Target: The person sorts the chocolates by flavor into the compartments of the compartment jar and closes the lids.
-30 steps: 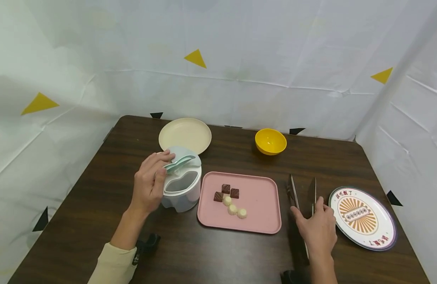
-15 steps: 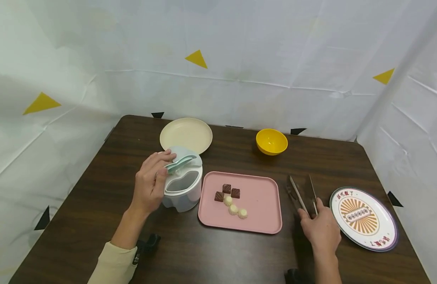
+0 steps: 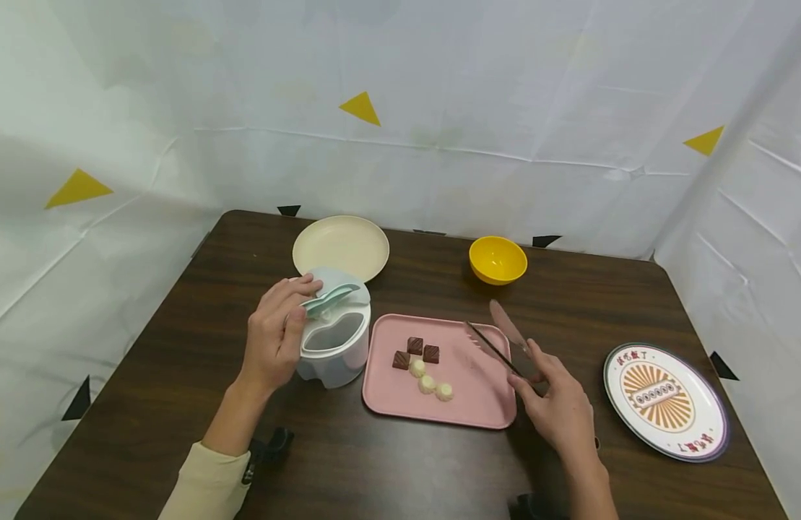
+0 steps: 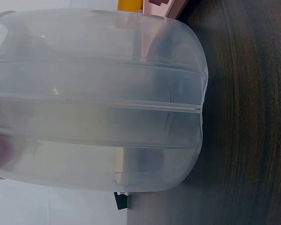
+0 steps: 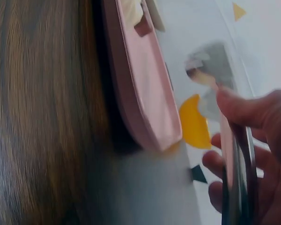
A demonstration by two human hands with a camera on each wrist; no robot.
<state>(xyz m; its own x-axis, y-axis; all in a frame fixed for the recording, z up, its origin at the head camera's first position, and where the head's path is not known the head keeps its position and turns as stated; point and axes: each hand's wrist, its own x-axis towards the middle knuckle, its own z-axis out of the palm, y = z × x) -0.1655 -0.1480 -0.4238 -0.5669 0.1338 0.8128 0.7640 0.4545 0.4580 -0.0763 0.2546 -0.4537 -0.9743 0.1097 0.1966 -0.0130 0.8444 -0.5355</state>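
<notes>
A translucent container [image 3: 338, 368] with a pale lid stands left of the pink tray [image 3: 468, 404]. My left hand [image 3: 271, 339] pinches the raised green lid flap [image 3: 333, 297] between thumb and fingers, and one compartment opening shows at the near side. In the left wrist view the container's wall [image 4: 93, 122] fills most of the picture. My right hand [image 3: 561, 408] holds metal tongs [image 3: 507, 325], their arms spread, over the tray's right end. Several chocolates lie toward the tray's left: dark square pieces [image 3: 431, 354] and white round ones [image 3: 444, 391]. Nothing shows between the tong tips.
Behind the container is a cream plate [image 3: 340, 245]. A yellow bowl [image 3: 498, 261] stands at the back, beyond the tray. At the right lies a white patterned plate [image 3: 663, 401]. White sheeting [image 3: 439, 166] hangs behind the dark wooden table [image 3: 400, 469].
The tongs were picked up from the table right of the tray, and my right hand has carried them left over its right end. My left hand stays at the lid flap.
</notes>
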